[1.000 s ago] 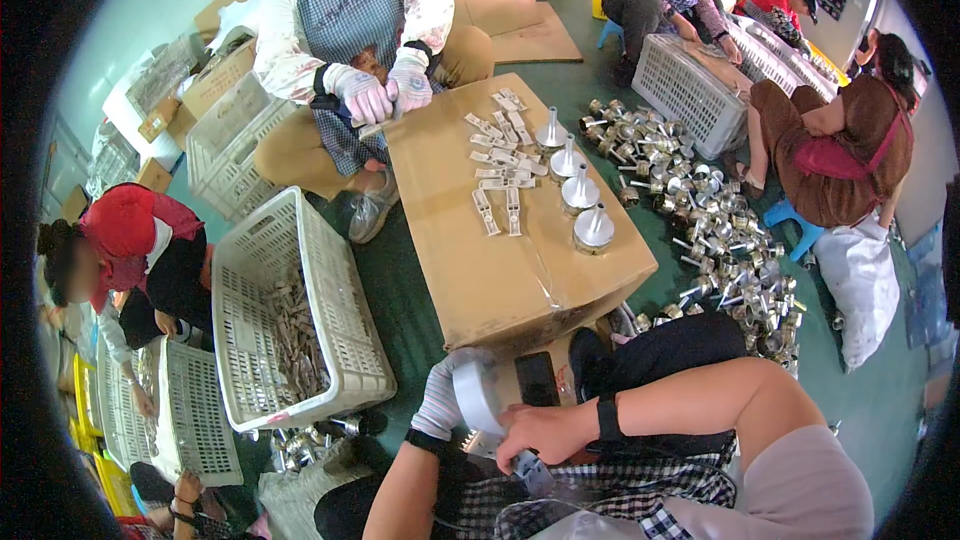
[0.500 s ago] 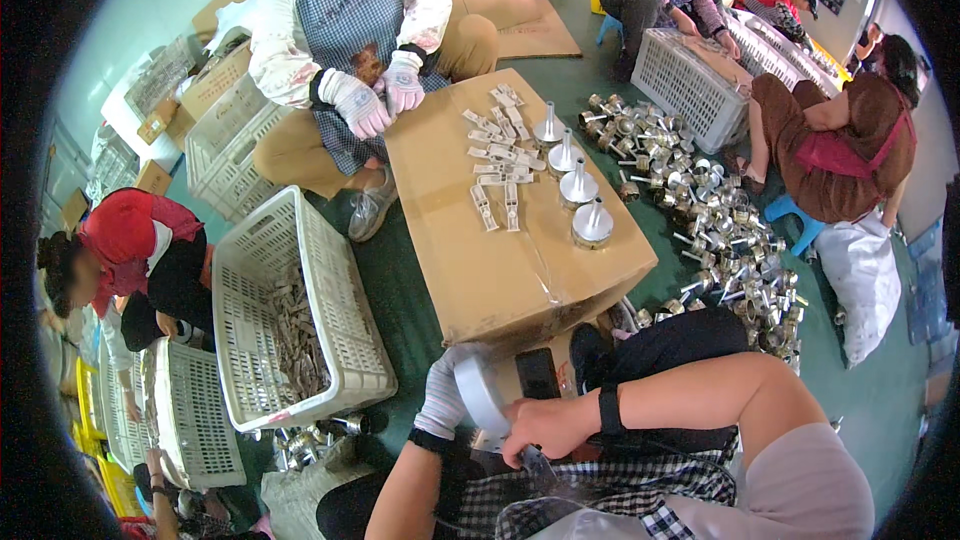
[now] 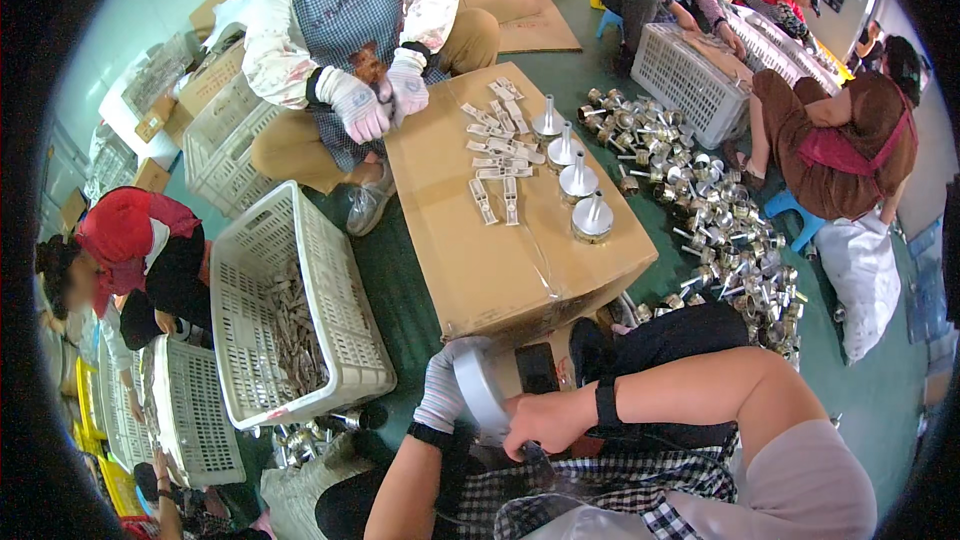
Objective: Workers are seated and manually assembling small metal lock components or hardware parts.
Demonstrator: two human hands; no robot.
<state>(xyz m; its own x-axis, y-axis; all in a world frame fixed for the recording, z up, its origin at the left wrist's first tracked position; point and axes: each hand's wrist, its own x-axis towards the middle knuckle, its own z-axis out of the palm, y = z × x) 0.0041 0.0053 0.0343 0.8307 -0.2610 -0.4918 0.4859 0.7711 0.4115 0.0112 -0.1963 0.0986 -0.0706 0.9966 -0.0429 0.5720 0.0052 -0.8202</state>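
- The band [image 3: 480, 392], pale and curved, lay between the person's two hands: just right of the left hand [image 3: 440, 392] and just left of the right hand [image 3: 552, 422].
- Its long axis ran mostly away from the person, the far end leaning slightly left toward the gloved fingers and the near end down toward the bare fingertips. Whether it made a full ring could not be told.
- The left hand, gloved, grasped the band from its left and far side; the ends of its fingers were hidden behind it.
- The right hand, bare, reached in from the right with bent fingers at the band's near right edge. A dark piece [image 3: 537, 456] showed just below those fingers, but blur hid whether they gripped it or the band.
- Neither hand was clearly the nearer, since both came right up to the band, one on each side.
- Just beyond the right hand lay a phone [image 3: 537, 367].
- The box [image 3: 500, 285] stood ahead of both hands, its near edge close beyond the left hand; the clips [image 3: 492, 147] and four funnels [image 3: 592, 220] on its top were well apart from them.
- The crate [image 3: 372, 352] stood left of the left hand, not touching it.
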